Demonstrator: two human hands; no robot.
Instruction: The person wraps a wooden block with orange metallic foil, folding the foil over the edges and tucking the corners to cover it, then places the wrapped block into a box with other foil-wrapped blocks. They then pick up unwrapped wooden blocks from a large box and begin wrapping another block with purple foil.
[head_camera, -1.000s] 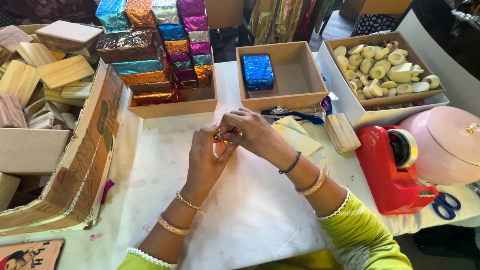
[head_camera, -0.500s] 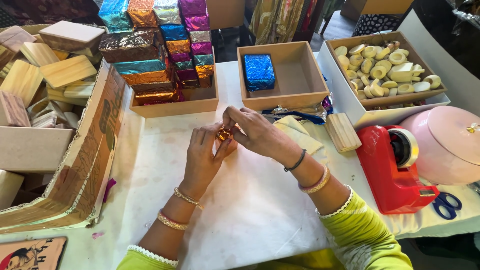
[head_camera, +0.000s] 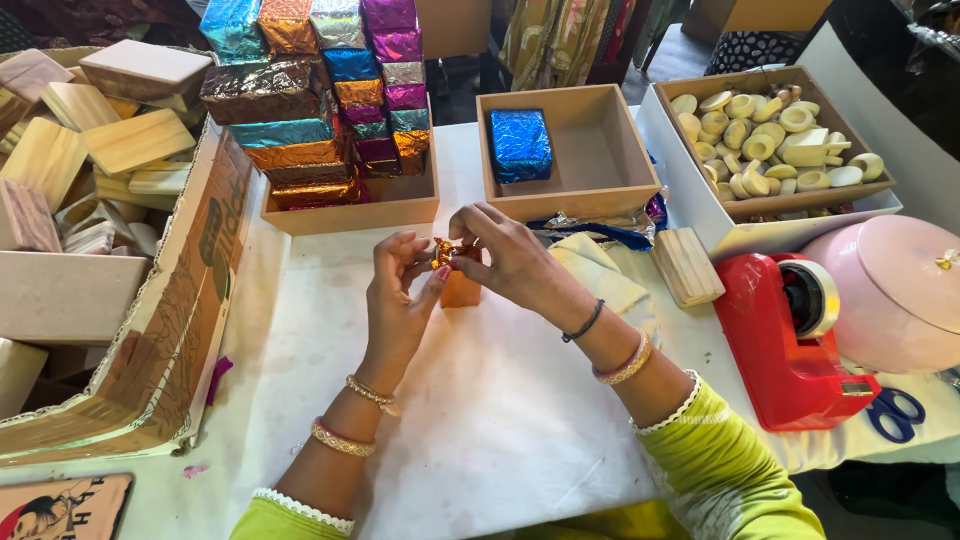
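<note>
The left hand (head_camera: 400, 290) and right hand (head_camera: 505, 255) meet above the white worktop (head_camera: 500, 430), both pinching a small block wrapped in orange-gold foil (head_camera: 452, 262). The foil is shiny and crinkled, bunched at the top between the fingertips, while the block's lower end rests on the worktop. Just behind it sits a shallow box (head_camera: 600, 150) holding 1 blue foil parcel (head_camera: 520, 145). To the left, a tray (head_camera: 350, 210) carries stacked foil parcels. To the right stands a red tape dispenser (head_camera: 790, 340).
</note>
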